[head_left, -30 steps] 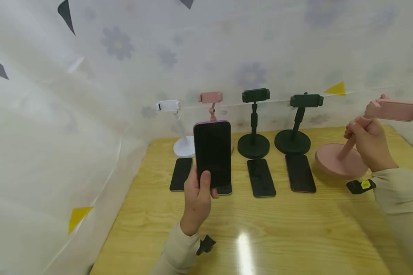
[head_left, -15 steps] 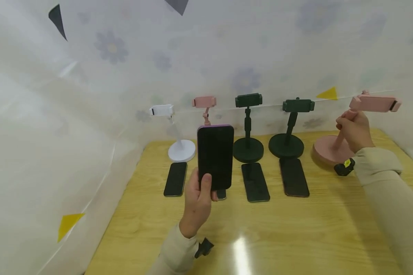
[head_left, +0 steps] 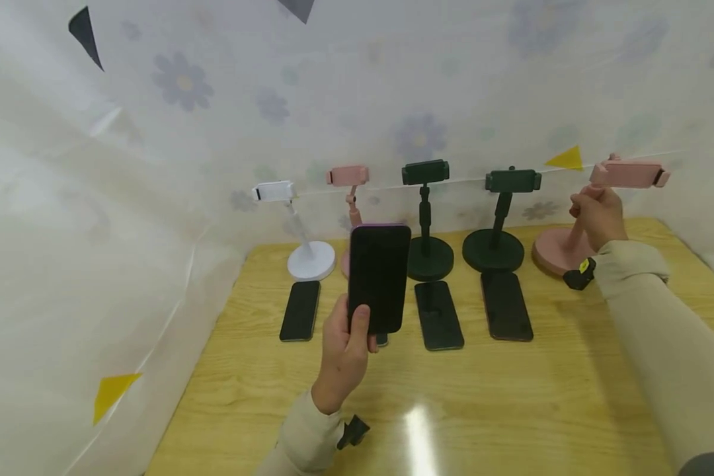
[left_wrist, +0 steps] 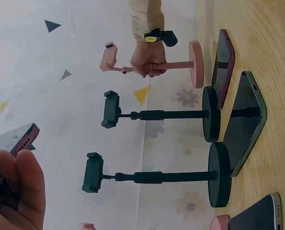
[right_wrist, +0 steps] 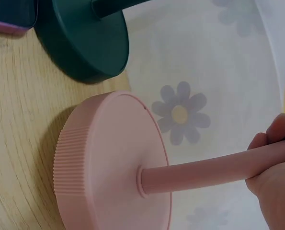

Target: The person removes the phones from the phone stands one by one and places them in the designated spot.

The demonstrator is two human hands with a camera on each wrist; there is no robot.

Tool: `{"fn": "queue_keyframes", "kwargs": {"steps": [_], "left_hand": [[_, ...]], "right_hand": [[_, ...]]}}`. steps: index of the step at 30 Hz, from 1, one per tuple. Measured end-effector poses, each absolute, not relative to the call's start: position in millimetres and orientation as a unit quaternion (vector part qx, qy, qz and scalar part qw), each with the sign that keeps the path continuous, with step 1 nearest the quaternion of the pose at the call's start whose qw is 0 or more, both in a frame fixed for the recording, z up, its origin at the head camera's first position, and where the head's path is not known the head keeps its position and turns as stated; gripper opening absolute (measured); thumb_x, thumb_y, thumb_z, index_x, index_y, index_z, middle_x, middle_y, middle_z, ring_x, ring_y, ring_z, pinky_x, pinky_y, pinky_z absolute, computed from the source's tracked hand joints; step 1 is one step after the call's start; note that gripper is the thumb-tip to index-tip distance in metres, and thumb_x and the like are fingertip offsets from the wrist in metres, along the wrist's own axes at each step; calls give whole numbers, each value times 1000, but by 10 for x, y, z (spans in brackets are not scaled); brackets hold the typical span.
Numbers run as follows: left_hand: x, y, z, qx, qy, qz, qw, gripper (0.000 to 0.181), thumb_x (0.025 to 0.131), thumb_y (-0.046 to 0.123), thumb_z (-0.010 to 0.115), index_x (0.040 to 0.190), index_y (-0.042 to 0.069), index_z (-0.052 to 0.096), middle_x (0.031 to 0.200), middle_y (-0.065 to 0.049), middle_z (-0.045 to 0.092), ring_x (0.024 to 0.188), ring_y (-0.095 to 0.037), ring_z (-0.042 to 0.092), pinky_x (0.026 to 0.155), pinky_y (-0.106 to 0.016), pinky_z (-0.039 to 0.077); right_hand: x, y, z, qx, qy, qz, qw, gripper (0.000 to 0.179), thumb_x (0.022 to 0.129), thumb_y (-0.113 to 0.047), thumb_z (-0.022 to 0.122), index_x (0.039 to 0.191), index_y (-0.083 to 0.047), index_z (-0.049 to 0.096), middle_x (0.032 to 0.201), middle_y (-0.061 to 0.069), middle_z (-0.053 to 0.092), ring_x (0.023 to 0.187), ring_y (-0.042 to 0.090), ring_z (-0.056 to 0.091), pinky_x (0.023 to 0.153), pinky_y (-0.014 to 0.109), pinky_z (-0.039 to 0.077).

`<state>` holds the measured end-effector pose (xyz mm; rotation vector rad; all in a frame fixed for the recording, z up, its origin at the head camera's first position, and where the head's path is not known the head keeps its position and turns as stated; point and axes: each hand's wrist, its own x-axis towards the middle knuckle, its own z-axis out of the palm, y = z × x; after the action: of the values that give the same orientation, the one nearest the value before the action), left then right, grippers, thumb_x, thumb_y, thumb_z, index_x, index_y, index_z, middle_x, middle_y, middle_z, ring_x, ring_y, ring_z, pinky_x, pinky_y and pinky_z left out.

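My left hand (head_left: 344, 350) holds a black-screened smartphone (head_left: 379, 277) upright above the table, thumb over its lower front. In the left wrist view the phone's purple edge (left_wrist: 18, 148) shows beside the curled fingers (left_wrist: 31, 179). At the right end of the row, my right hand (head_left: 599, 217) grips the pole of a pink phone stand (head_left: 629, 174), just below its clamp head. In the right wrist view the stand's round ribbed base (right_wrist: 113, 158) sits at the tabletop, and the fingers wrap the pole (right_wrist: 204, 172).
Left of the held stand are two dark green stands (head_left: 492, 250) (head_left: 430, 256), a pink stand (head_left: 348, 176) partly behind the raised phone, and a white stand (head_left: 311, 260). Phones (head_left: 300, 311) (head_left: 439, 315) (head_left: 507, 306) lie before them on the wooden table (head_left: 512, 410). A flowered sheet (head_left: 226, 145) hangs behind.
The right hand has moved the pink stand left and back toward the row, its base lowering onto the table. The left hand's phone has shifted slightly right and down in view.
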<state>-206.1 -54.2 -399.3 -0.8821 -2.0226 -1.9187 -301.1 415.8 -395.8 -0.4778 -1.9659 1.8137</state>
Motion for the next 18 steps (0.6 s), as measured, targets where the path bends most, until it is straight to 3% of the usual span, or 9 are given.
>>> {"fn": "queue_keyframes", "kwargs": {"steps": [8, 18], "left_hand": [[-2065, -512, -4009, -300, -695, -644, 111, 14, 105, 2, 40, 105, -5, 52, 56, -16, 47, 44, -19, 48, 45, -29, 48], [-2062, -545, -4044, -299, -699, -639, 117, 13, 104, 1, 41, 102, -5, 52, 57, -17, 48, 44, -19, 49, 45, -28, 48]], "right_hand": [[-3073, 4194, -4064, -189, -748, 611, 177, 6, 103, -26, 49, 99, -24, 45, 96, -12, 45, 82, -2, 53, 72, 7, 45], [-3139, 4136, -4164, -153, -697, 676, 183, 10, 102, -13, 50, 98, -18, 43, 91, -11, 44, 83, 1, 52, 71, 8, 47]]}}
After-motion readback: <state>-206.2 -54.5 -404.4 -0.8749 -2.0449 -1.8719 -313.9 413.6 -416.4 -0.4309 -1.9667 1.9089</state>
